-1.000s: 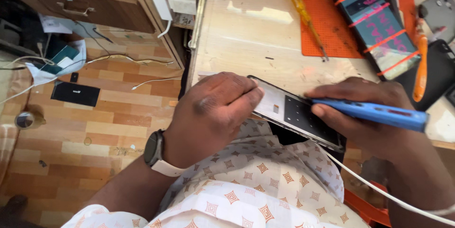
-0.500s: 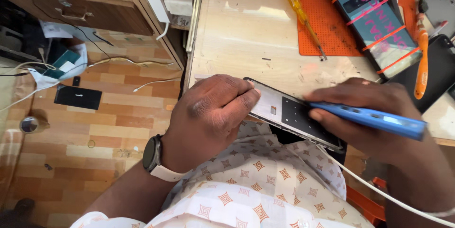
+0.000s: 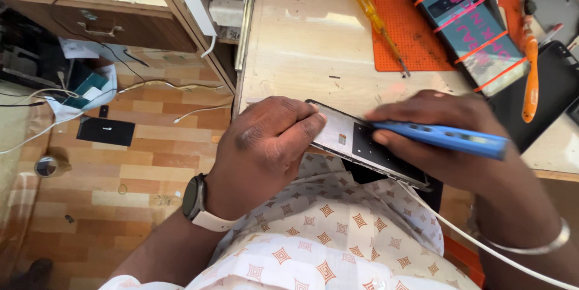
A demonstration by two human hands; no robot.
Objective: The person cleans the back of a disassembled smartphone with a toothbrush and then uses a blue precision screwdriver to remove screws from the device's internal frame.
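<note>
Working a blue pen-shaped tool [image 3: 446, 138] along an opened dark flat phone [image 3: 368, 144] at the near edge of the pale worktop [image 3: 301, 43].

Compared with a second ago, the tool's tip sits slightly further toward the phone's left end; the phone has barely shifted. The left hand [image 3: 265, 145] clamps that end in a closed grip, while the right hand [image 3: 440, 139] grasps the tool, suggesting the work creeps along.

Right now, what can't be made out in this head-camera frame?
- Tip of the blue tool: blurred, hidden behind the right hand.
- Phone: near end covered by the left hand.
- Grey phone: cut off by the right edge.
- White cable: runs out of frame.
</note>
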